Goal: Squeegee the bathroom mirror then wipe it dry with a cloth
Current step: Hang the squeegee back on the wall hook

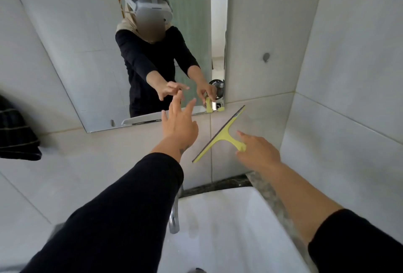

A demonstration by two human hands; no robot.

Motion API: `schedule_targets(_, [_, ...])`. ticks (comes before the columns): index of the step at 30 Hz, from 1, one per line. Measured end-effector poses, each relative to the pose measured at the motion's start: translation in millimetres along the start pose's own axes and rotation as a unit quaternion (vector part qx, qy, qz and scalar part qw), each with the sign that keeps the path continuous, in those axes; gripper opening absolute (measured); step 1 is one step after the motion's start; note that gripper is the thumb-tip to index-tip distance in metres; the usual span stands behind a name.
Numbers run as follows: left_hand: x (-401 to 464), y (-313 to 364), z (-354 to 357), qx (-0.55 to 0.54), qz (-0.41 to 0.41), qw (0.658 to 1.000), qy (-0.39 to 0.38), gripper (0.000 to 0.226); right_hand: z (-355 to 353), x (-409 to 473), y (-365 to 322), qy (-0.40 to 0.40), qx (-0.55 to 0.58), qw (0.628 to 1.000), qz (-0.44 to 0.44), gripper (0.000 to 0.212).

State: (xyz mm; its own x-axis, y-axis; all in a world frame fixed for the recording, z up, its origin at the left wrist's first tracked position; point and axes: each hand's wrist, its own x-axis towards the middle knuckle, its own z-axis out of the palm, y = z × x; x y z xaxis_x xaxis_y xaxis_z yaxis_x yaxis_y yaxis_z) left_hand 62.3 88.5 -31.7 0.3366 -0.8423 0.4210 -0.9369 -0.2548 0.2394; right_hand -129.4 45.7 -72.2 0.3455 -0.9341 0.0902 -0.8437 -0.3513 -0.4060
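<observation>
Right hand [259, 152] has its grip closed on the yellow squeegee [220, 135] handle, blade tilted diagonally against the tile wall [261, 120] just below and right of the mirror [87, 54], probably staged for a stroke. Left hand [178, 124] empty, fingers spread, reaching the mirror's lower edge, likely bracing. Dark cloth [17, 133] far left.

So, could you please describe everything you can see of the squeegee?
The squeegee is yellow-green plastic, T-shaped, with a long straight head edged by a dark rubber blade and a short handle. The right hand holds the handle end. It is tilted diagonally in front of the tiled wall, below the mirror's lower right corner, blade edge facing up-left. Part of it is reflected in the mirror.
</observation>
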Motion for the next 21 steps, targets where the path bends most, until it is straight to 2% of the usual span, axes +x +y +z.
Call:
schedule_targets(4, [-6.4, 34.0, 8.9, -0.031, 0.082, 0.995, -0.051, 0.059, -46.2, -19.4, 9.4, -0.038, -0.105, 0.993, -0.030, 0.046])
schedule_targets(7, [-11.1, 52.0, 6.7, 0.033, 0.162, 0.984, -0.069, 0.056, -73.8, -33.3, 8.4, -0.062, -0.166, 0.981, -0.075, 0.043])
schedule_targets(10, [-14.7, 57.1, 0.8, 0.109, 0.239, 0.961, -0.081, 0.048, -90.9, -37.2, 8.6, -0.042, -0.224, 0.965, -0.126, 0.039])
schedule_targets(12, [-16.6, 57.4, -4.0, 0.118, 0.269, 0.951, -0.092, 0.039, -101.4, -36.5, 9.2, -0.033, -0.250, 0.956, -0.148, 0.037])
schedule_targets(15, [-19.4, 60.2, -14.0, 0.068, 0.269, 0.954, -0.114, 0.030, -117.8, -30.7, 9.2, -0.021, -0.237, 0.958, -0.157, 0.035])
schedule_targets(18, [-22.4, 63.7, -20.7, 0.036, 0.269, 0.959, -0.079, 0.027, -131.9, -21.4, 6.3, -0.004, -0.204, 0.965, -0.164, 0.033])
schedule_targets(21, [-22.7, 66.4, -23.3, -0.026, 0.251, 0.966, -0.058, 0.025, -142.8, -13.2, 0.9, 0.030, -0.237, 0.956, -0.172, 0.037])
